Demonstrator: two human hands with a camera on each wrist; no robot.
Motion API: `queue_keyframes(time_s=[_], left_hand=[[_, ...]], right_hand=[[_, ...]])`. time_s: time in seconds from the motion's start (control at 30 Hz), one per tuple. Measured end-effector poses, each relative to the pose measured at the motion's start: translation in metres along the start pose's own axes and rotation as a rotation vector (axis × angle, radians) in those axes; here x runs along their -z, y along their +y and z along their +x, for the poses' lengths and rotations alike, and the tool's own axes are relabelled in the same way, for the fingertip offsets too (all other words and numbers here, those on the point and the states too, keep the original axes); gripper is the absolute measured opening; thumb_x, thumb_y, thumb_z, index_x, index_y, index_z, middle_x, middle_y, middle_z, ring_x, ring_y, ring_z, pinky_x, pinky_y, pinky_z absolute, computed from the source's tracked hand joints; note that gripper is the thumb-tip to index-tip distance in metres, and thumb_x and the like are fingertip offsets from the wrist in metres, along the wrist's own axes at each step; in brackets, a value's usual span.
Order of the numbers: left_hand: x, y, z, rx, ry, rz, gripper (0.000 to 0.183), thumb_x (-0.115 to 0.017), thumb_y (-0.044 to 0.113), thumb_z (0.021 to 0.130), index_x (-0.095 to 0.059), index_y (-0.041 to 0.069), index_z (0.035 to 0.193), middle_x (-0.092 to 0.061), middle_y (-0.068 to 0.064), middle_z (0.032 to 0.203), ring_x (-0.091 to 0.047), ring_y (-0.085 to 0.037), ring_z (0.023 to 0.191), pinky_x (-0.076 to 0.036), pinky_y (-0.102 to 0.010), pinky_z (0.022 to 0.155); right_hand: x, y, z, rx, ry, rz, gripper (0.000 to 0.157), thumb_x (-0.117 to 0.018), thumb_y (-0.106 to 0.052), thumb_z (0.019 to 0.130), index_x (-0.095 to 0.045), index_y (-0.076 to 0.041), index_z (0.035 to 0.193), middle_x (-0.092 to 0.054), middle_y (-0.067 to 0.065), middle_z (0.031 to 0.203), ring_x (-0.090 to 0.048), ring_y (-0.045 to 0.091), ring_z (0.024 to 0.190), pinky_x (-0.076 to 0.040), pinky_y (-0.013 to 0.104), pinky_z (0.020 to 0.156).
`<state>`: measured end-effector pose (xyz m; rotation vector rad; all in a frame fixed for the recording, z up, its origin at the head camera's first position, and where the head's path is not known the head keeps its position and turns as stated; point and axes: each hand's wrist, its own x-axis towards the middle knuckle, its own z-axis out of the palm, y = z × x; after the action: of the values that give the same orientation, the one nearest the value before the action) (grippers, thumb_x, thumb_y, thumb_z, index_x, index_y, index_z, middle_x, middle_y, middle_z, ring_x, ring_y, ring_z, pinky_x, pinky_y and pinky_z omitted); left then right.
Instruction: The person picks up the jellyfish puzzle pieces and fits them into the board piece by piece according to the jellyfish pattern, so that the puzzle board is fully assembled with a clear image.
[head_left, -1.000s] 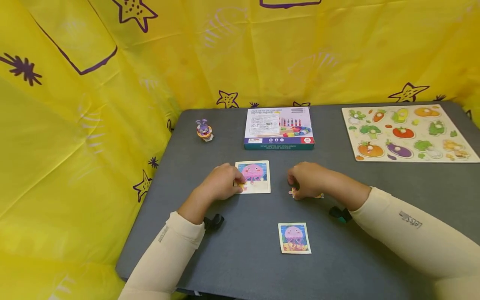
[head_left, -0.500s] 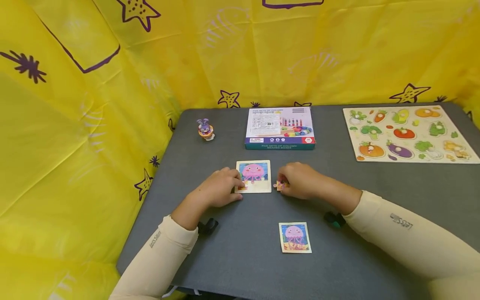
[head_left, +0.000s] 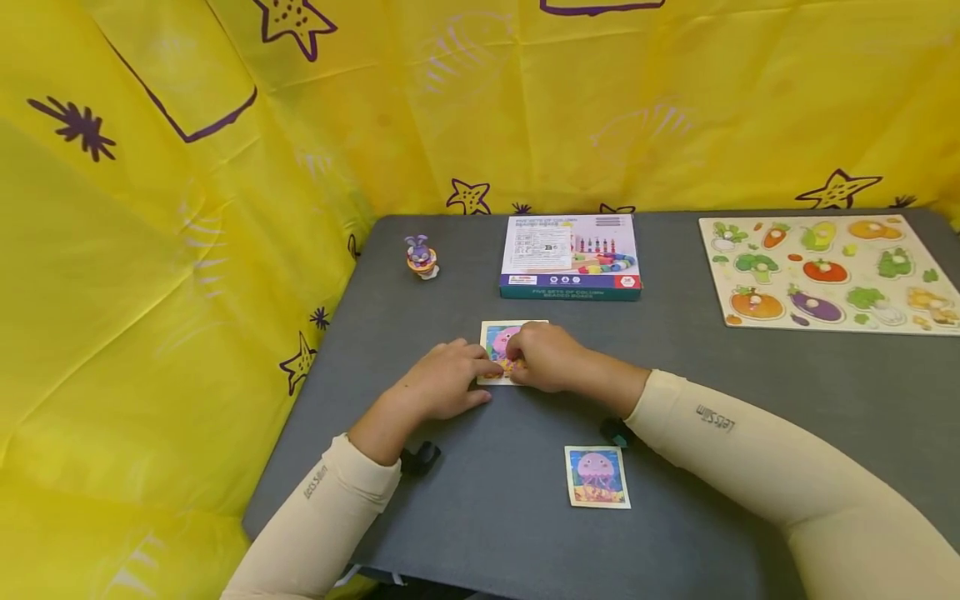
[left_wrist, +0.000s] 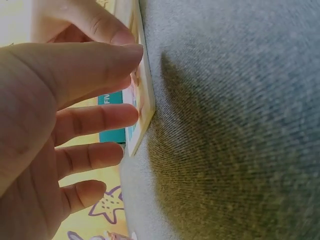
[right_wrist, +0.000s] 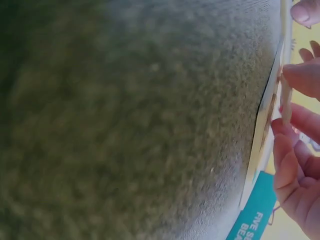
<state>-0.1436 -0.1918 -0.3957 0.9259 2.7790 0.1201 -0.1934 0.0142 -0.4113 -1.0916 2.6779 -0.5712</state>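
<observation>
My right hand [head_left: 551,357] pinches a jigsaw piece [right_wrist: 286,100] between thumb and fingers, over the lower part of a small jellyfish jigsaw board [head_left: 491,322]. That hand covers the board's right side in the head view. On the left, my left hand [head_left: 447,379] has its index fingertip on the board's lower part. Its other fingers are spread and loosely straight in the left wrist view, with the thumb by the board's near edge. Nearer the table's front lies a picture card [head_left: 597,477] with the same pink jellyfish on it.
Behind the board lies a flat box of beads [head_left: 570,257]. A small purple rabbit figure [head_left: 422,257] stands at the back left of the grey table [head_left: 450,508]. At the back right lies a wooden vegetable puzzle [head_left: 825,271]. Yellow cloth [head_left: 555,125] hangs behind.
My right hand has moved left with the jigsaw piece, from beside the board to over its lower part. The left hand has stayed at the board's left side, its index finger now reaching further in.
</observation>
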Motion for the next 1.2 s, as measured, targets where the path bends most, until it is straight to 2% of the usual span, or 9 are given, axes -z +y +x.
queue_keyframes(time_s=[0.27, 0.37, 0.6, 0.8, 1.0, 1.1, 1.2], left_hand=[[-0.001, 0.003, 0.001, -0.01, 0.007, 0.054, 0.038, -0.075, 0.035, 0.093, -0.072, 0.022, 0.128, -0.065, -0.003, 0.117, -0.057, -0.025, 0.105, -0.047, -0.045, 0.089], [-0.002, 0.004, 0.002, 0.0, -0.005, 0.065, 0.039, -0.074, 0.036, 0.093, -0.072, 0.023, 0.13, -0.063, -0.004, 0.117, -0.057, -0.025, 0.105, -0.047, -0.044, 0.089], [-0.004, 0.005, 0.005, 0.011, -0.014, 0.083, 0.037, -0.073, 0.037, 0.095, -0.073, 0.025, 0.129, -0.062, -0.004, 0.118, -0.056, -0.024, 0.103, -0.046, -0.043, 0.086], [0.0, 0.008, 0.009, 0.009, -0.032, 0.119, 0.037, -0.072, 0.04, 0.094, -0.074, 0.025, 0.128, -0.064, -0.005, 0.119, -0.055, -0.025, 0.106, -0.046, -0.043, 0.088], [0.004, 0.014, 0.015, 0.007, -0.047, 0.122, 0.037, -0.073, 0.042, 0.093, -0.073, 0.023, 0.125, -0.063, -0.003, 0.121, -0.054, -0.023, 0.112, -0.045, -0.042, 0.091], [0.003, 0.018, 0.018, -0.013, -0.068, 0.081, 0.042, -0.072, 0.04, 0.094, -0.07, 0.02, 0.131, -0.062, -0.003, 0.13, -0.054, -0.024, 0.12, -0.045, -0.043, 0.1], [0.002, 0.021, 0.02, -0.035, -0.098, 0.037, 0.047, -0.071, 0.038, 0.096, -0.066, 0.017, 0.137, -0.059, -0.003, 0.14, -0.053, -0.024, 0.131, -0.041, -0.045, 0.11]], right_hand=[[-0.001, -0.002, 0.002, -0.009, -0.009, 0.016, 0.02, -0.082, -0.022, 0.083, -0.08, -0.009, 0.098, -0.074, 0.004, 0.093, -0.065, 0.024, 0.093, -0.053, 0.044, 0.088], [0.0, 0.001, 0.002, -0.016, -0.011, 0.029, 0.022, -0.083, -0.024, 0.082, -0.08, -0.01, 0.098, -0.073, 0.004, 0.092, -0.064, 0.023, 0.092, -0.053, 0.044, 0.085], [0.006, 0.014, -0.001, -0.165, 0.002, 0.019, 0.021, -0.08, -0.026, 0.085, -0.076, -0.011, 0.099, -0.067, 0.006, 0.09, -0.059, 0.025, 0.088, -0.05, 0.044, 0.082], [0.011, 0.018, -0.003, -0.197, -0.023, -0.026, 0.032, -0.081, -0.033, 0.085, -0.072, -0.01, 0.105, -0.065, 0.008, 0.096, -0.059, 0.026, 0.09, -0.05, 0.044, 0.083], [0.032, 0.024, -0.023, -0.244, -0.11, -0.049, 0.04, -0.078, -0.036, 0.09, -0.07, -0.011, 0.12, -0.066, 0.012, 0.114, -0.06, 0.028, 0.102, -0.051, 0.049, 0.094], [0.042, 0.031, -0.041, -0.256, -0.159, -0.045, 0.042, -0.078, -0.034, 0.09, -0.069, -0.012, 0.125, -0.064, 0.015, 0.121, -0.06, 0.03, 0.106, -0.049, 0.052, 0.098], [0.048, 0.042, -0.06, -0.251, -0.196, -0.051, 0.043, -0.08, -0.031, 0.089, -0.069, -0.011, 0.125, -0.063, 0.016, 0.121, -0.059, 0.029, 0.106, -0.049, 0.052, 0.097]])
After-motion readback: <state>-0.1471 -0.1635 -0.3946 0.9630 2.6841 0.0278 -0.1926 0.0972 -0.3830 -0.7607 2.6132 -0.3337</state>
